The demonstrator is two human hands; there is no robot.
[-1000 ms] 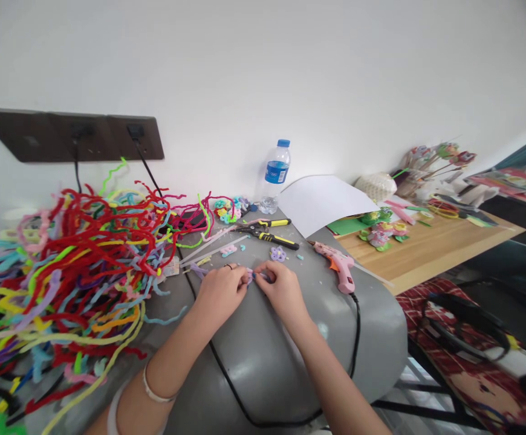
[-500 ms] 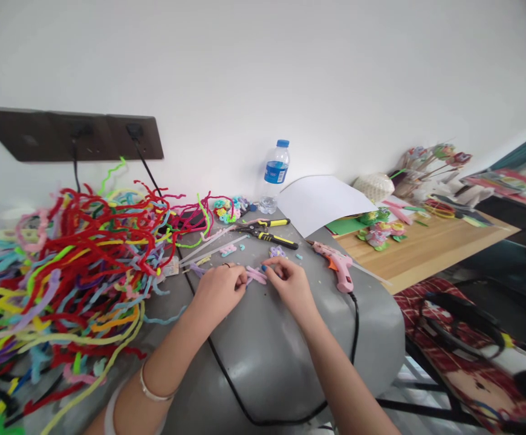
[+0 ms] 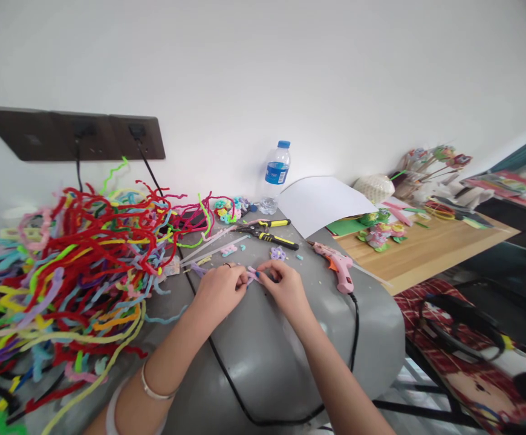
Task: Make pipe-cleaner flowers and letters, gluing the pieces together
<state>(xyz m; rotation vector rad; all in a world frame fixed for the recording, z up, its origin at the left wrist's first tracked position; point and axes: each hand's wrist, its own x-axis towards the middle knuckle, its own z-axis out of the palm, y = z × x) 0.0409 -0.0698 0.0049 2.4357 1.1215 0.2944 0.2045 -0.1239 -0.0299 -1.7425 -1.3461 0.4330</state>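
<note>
Between my fingertips over the grey table is a small bent lilac pipe cleaner. My left hand is closed in a pinch on its left side. My right hand pinches its right side with thumb and forefinger. Part of the piece is hidden behind the fingers. Just beyond the hands lie a small purple flower-like piece and a pink looped piece. Yellow-and-black pliers rest farther back. A pink glue gun lies to the right of my right hand.
A big tangle of coloured pipe cleaners covers the left side. A water bottle stands by the wall, beside a curled white sheet. The black cord loops across the table's front. A wooden board holds craft flowers.
My right hand has moved slightly left, closer to my left hand, and the lilac piece shows less between them. My left hand has hardly moved.
</note>
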